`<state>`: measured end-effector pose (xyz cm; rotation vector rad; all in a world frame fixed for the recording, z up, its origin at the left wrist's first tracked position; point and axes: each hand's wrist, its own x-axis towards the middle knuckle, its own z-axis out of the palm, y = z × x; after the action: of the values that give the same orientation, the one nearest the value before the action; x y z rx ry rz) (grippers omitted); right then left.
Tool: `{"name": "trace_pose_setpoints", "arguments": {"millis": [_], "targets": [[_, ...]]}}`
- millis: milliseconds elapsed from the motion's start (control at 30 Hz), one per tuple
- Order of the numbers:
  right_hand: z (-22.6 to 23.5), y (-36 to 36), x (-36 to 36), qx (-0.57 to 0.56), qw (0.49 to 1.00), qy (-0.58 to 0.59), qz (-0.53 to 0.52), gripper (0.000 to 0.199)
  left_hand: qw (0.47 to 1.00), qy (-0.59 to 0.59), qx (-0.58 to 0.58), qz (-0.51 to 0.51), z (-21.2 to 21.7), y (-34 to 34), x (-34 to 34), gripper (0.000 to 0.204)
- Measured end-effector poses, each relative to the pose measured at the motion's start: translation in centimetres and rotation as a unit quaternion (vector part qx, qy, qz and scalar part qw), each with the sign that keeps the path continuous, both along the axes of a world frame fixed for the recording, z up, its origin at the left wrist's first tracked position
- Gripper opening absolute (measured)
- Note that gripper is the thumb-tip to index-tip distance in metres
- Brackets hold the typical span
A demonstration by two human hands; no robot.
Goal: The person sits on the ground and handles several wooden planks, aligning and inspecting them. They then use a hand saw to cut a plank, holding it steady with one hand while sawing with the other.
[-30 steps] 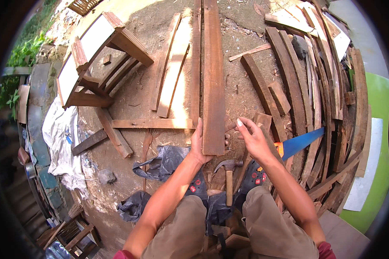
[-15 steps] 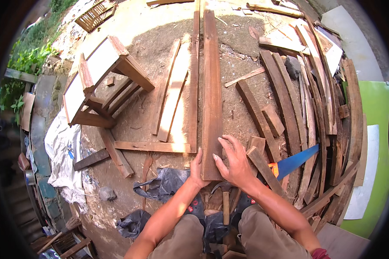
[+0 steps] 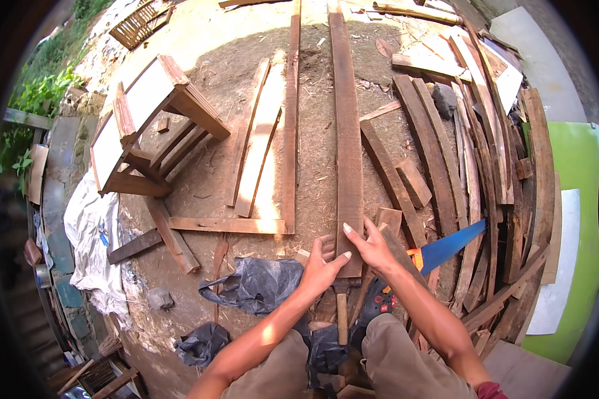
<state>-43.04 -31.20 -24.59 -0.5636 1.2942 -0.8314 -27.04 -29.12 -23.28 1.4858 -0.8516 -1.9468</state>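
Note:
A long brown wooden plank (image 3: pixel 348 146) stretches away from me, its near end between my hands just beyond my knees. My left hand (image 3: pixel 325 263) grips its left edge, thumb laid over the top face. On the opposite edge, my right hand (image 3: pixel 373 249) holds it with the thumb on top; its other fingers are partly hidden along the side. Below the plank's end is a hammer (image 3: pixel 342 316), its wooden handle toward me and its head partly covered. A handsaw (image 3: pixel 452 247) with a blue blade and orange handle lies right of my right hand.
Left stands an upturned wooden frame with a pale panel (image 3: pixel 140 100). An L-shaped wooden assembly (image 3: pixel 290 146) lies beside the plank. Many boards (image 3: pixel 439 166) are piled at right. Black plastic (image 3: pixel 256 282), a stone (image 3: pixel 160 298) and white cloth (image 3: pixel 96 246) lie at left.
The plank has shifted right, away from the L-shaped assembly. My left thumb has come over its top, and my right hand has moved from the top face to the right edge.

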Motion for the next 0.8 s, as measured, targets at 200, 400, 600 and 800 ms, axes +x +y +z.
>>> {"name": "trace_pose_setpoints", "arguments": {"millis": [200,400,600,800], "targets": [[-2.1,1.0,-0.9,-0.026,0.999,0.009,-0.039,0.059,1.0,0.012,0.015,0.023,-0.4,0.4,-1.3,0.066],[-2.4,0.9,-0.4,-0.029,0.999,-0.004,-0.045,0.062,1.0,0.009,0.019,0.02,-0.6,0.3,-0.4,0.066],[-0.7,0.4,-0.4,0.012,0.999,-0.022,-0.044,0.071,0.999,0.014,0.019,0.026,-0.7,0.5,-0.1,0.065],[-1.3,0.4,-0.9,-0.001,0.999,-0.032,-0.037,0.073,0.999,-0.026,-0.019,0.012,-0.6,0.6,-0.1,0.064]]}}
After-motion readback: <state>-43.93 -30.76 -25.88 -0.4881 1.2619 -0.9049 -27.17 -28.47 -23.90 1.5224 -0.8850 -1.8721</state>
